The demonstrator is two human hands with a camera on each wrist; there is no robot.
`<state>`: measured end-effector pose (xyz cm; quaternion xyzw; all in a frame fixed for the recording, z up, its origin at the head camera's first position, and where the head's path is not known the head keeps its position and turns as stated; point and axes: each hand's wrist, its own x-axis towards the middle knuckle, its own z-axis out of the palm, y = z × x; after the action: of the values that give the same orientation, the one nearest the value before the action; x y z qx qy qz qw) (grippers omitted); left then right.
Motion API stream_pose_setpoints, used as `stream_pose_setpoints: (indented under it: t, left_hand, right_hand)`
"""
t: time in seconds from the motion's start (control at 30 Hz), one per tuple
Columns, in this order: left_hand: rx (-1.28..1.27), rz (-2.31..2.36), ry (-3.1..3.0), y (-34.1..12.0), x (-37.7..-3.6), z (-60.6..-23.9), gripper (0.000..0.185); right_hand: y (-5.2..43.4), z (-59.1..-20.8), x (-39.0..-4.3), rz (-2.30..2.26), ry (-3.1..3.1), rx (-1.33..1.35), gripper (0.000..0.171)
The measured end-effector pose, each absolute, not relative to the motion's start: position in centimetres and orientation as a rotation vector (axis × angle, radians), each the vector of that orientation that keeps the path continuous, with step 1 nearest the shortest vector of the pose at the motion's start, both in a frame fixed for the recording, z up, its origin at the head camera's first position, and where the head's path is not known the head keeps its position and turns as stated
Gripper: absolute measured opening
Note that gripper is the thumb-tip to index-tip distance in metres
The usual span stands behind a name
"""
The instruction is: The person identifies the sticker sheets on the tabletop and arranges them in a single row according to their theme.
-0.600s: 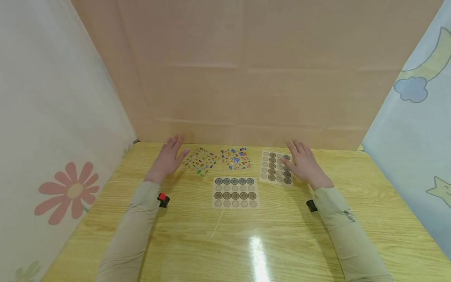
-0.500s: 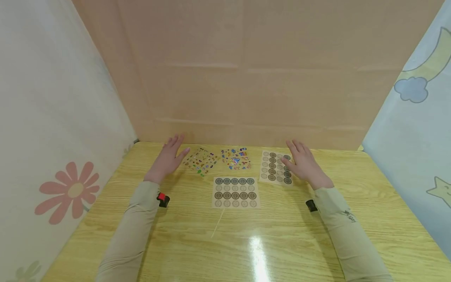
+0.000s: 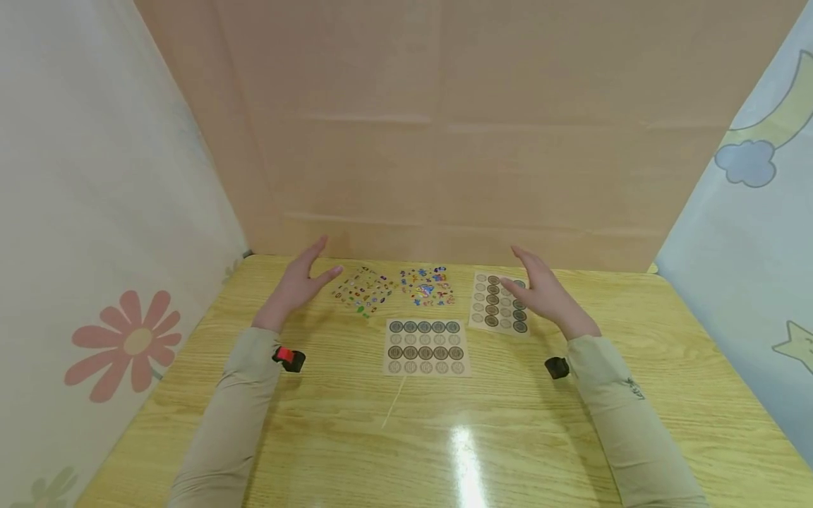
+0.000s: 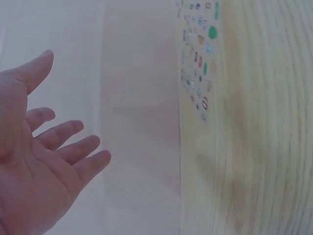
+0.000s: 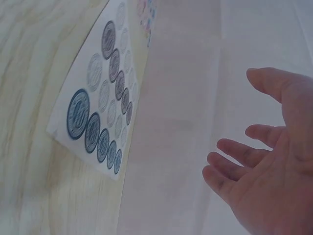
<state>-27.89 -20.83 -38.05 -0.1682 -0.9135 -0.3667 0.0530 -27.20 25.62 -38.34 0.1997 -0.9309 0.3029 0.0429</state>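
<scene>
Both arms wear long, plain khaki-beige sleeves (image 3: 235,416) reaching to the wrists. The right sleeve (image 3: 625,416) carries a small dark mark. A black-and-red device (image 3: 288,358) sits at the left wrist, a black one (image 3: 557,367) at the right. Both hands are bare.

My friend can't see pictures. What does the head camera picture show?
Two open hands, the left hand and right hand, are raised over a yellow wooden table, holding nothing. Between them lie four sticker sheets: two colourful sticker sheets and two tan sheets of round stickers.
</scene>
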Motion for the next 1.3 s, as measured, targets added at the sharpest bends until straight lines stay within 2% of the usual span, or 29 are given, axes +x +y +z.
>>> stream_pose_setpoints:
  t: [0.4,0.67,0.93,1.3]
  left_hand:
    - [-0.487,-1.550,-2.661,-21.2,-27.1,-37.2,0.080]
    - [-0.482,-1.652,-2.641,-21.5,-26.9,-37.3,0.082]
    - [-0.504,-1.709,-2.676,-21.0,-26.9,-37.4,0.083]
    - [-0.456,-1.708,-2.816,-21.7,-28.0,-40.0,0.082]
  right_hand:
    - [22.7,-35.9,-27.8,1.192,-2.795,0.705,0.075]
    - [20.4,-35.0,-28.4,1.433,-2.728,0.833,0.075]
    - [17.4,-35.7,-29.3,1.800,-2.712,0.905,0.075]
    - [13.4,-38.2,-30.8,1.970,-2.737,0.901,0.070]
